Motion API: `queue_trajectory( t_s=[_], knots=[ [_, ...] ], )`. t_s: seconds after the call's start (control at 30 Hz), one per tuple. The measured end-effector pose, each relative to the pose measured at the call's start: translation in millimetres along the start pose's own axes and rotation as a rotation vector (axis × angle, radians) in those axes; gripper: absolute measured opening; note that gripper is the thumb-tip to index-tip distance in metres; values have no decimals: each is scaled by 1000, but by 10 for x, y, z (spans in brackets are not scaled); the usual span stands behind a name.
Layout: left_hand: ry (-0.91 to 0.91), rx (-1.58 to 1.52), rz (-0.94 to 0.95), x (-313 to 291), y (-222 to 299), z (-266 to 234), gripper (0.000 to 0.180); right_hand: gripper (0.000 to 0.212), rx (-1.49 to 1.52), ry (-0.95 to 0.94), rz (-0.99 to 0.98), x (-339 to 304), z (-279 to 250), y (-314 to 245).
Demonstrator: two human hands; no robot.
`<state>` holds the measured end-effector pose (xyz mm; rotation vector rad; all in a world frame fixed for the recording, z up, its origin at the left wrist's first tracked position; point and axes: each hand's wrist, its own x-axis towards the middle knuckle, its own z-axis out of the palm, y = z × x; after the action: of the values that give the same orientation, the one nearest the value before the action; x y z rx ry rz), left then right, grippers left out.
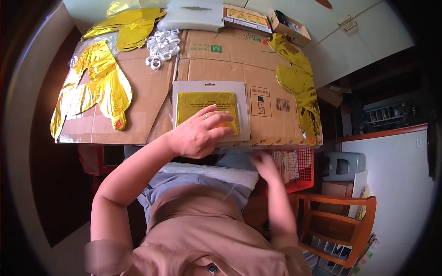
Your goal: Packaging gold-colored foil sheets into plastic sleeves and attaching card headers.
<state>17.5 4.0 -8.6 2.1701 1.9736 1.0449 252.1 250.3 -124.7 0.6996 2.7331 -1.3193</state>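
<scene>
My left hand (198, 134) rests over a folded gold foil balloon (191, 103), its fingers apart and slightly bent on the foil. That folded balloon lies on a grey-white backing card (209, 86) with a hang hole, at the near edge of the cardboard surface. My right hand (264, 166) is lower, just off that edge and beside a red basket; motion blur hides its fingers. A stack of clear plastic sleeves (209, 172) appears to lie across my lap, close to the right hand.
Flat gold foil balloons lie on the cardboard (207, 64) at left (99, 69) and right (297, 80). White ribbon coils (162, 48) sit farther back. Behind them are a translucent box (193, 16) and small cartons (290, 28). A red basket (304, 170) and wooden chair (363, 225) stand right.
</scene>
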Motion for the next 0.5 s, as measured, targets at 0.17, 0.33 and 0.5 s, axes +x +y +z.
queue_trajectory(
  t_s=[0.17,0.33,0.5],
  knots=[
    [-7,130,-34,-347,168,-260,44,42,-723,790,-483,906,642,280],
    [-23,222,-238,-710,309,-316,77,44,-890,626,-429,701,417,409],
    [50,331,-225,-782,245,-91,54,38,-985,-353,210,-69,-284,-359]
  ],
)
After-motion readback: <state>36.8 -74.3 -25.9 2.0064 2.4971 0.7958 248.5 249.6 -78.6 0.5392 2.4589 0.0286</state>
